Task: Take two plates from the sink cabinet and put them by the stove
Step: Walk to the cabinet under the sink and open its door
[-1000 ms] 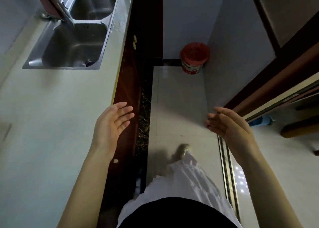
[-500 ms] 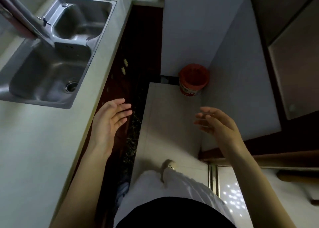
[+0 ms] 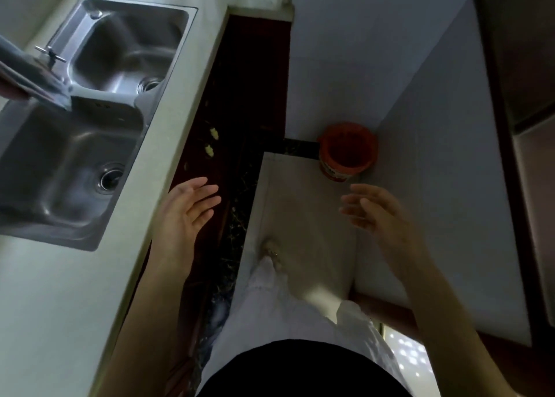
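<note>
Trouble could have come from the cramped aisle: crouching to the sink cabinet (image 3: 240,102) you might've knocked your head on the countertop (image 3: 75,291) edge. Plates weren't visible (presumably behind those dark doors). Double sink (image 3: 90,120) sat left, red bucket (image 3: 347,150) in the corner. Your left hand (image 3: 183,213) and right hand (image 3: 378,213) both hung empty, fingers loosely spread.

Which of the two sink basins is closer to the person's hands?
The larger basin, lower in the picture with its drain near the left hand. The smaller basin lies beyond the divider, farther away.
</note>
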`<state>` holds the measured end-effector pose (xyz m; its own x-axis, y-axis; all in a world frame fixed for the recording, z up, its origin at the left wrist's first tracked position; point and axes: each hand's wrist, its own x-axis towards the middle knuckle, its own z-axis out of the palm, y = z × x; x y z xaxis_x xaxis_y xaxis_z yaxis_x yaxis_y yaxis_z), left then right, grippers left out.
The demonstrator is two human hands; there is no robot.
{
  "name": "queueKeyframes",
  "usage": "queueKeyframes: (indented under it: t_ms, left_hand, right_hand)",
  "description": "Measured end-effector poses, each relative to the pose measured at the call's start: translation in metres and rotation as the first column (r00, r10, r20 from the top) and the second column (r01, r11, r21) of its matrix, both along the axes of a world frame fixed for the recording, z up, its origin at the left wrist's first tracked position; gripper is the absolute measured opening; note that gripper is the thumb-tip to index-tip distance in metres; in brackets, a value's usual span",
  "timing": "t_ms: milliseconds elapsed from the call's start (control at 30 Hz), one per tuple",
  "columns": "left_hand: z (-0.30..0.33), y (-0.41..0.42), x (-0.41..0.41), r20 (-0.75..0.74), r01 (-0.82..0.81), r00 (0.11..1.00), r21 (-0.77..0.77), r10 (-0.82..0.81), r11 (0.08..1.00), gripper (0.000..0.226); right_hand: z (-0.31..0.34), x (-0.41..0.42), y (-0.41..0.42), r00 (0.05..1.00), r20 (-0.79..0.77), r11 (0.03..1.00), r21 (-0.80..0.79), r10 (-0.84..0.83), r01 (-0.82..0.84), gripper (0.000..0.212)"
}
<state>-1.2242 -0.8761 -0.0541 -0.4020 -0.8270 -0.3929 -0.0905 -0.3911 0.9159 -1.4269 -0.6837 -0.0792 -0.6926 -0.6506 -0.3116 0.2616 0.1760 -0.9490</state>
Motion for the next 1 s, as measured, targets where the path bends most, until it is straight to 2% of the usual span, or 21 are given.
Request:
queueKeyframes:
  t_ms: [467,767,1000]
  left_hand:
    - [-0.021,-0.138,-0.102,0.072,-0.006,0.997,-0.030,0.008,1.000,0.030]
    - [-0.053,-0.160,-0.131,0.148,-0.134,0.980,-0.015,0.134,0.991,0.029]
    - [-0.090,-0.162,-0.165,0.181,-0.266,0.948,0.007,0.260,0.964,0.029]
  right_hand:
    - [-0.015,-0.105,-0.168,0.994,0.019,0.995,-0.005,0.103,-0.103,0.028]
    - [-0.053,-0.163,-0.223,0.973,0.055,0.973,0.044,0.222,-0.225,0.034]
    - [-0.076,-0.216,-0.256,0.944,0.071,0.941,0.084,0.322,-0.327,0.029]
